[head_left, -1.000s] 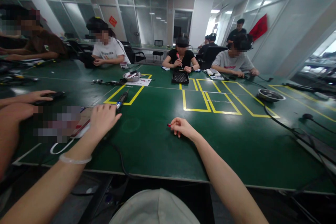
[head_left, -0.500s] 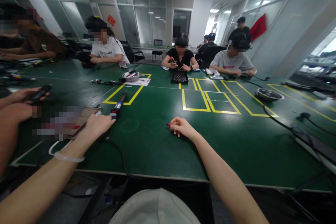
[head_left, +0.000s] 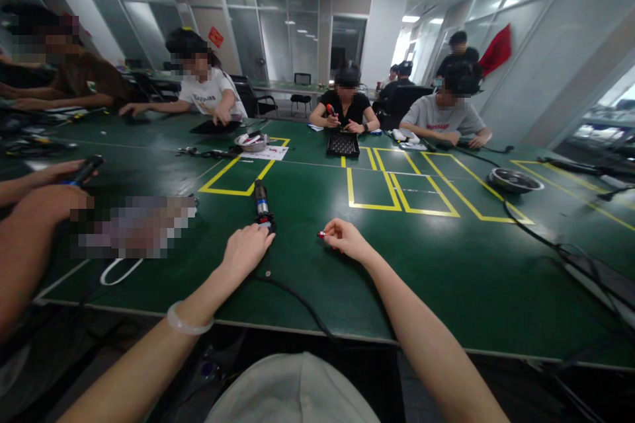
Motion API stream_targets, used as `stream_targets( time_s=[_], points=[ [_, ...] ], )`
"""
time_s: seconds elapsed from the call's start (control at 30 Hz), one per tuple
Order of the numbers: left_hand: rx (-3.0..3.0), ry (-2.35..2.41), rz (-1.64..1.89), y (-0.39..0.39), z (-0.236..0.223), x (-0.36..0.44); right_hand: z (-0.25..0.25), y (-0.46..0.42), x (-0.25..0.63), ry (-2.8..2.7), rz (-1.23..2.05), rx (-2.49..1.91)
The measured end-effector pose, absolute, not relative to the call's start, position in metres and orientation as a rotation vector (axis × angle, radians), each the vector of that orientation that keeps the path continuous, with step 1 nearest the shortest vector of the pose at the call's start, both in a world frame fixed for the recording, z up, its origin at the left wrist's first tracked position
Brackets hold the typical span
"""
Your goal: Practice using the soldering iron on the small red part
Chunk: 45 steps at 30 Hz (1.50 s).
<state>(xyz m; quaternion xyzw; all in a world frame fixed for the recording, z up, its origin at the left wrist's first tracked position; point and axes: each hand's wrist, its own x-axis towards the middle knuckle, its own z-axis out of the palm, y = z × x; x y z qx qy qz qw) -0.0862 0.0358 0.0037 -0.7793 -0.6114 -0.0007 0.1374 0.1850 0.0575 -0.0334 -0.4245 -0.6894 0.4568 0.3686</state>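
My left hand is closed around the near end of a black electric screwdriver with silver and blue bands. Its far end points away from me over the green table, and a black cord runs from near the hand to the table's front edge. To the right, my right hand pinches a small red piece with dark and pale parts between thumb and fingertips, just above the table. What exactly this piece is cannot be made out.
Yellow tape rectangles mark the table ahead. A metal bowl sits to the right, another bowl with parts farther left. At left, a co-worker's hand is near a dark tool. A black tray stands across the table.
My left hand has moved right with the electric screwdriver, now nearer my right hand and turned more straight ahead. The cord has shifted right too. My right hand has barely moved.
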Motion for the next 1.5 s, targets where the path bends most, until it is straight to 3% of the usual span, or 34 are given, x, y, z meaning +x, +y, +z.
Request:
stream_targets(
  time_s=[0.17, 0.4, 1.17, 1.5],
  points=[
    [-2.405, -1.692, -0.072, 0.01, 0.005, -0.051, -0.028, 0.054, 0.185, -1.957, 0.917, -1.125],
    [-2.528, -1.542, -0.079, -0.013, 0.004, -0.015, -0.029, 0.053, 0.187, -2.095, 0.822, -1.128],
    [-2.554, -1.571, -0.143, -0.024, 0.0, -0.004, -0.04, 0.058, 0.185, -1.886, 1.234, -1.002],
    [-2.574, -1.914, -0.471, 0.002, 0.014, -0.026, -0.044, 0.06, 0.18, -1.829, 1.237, -0.993]
  ],
)
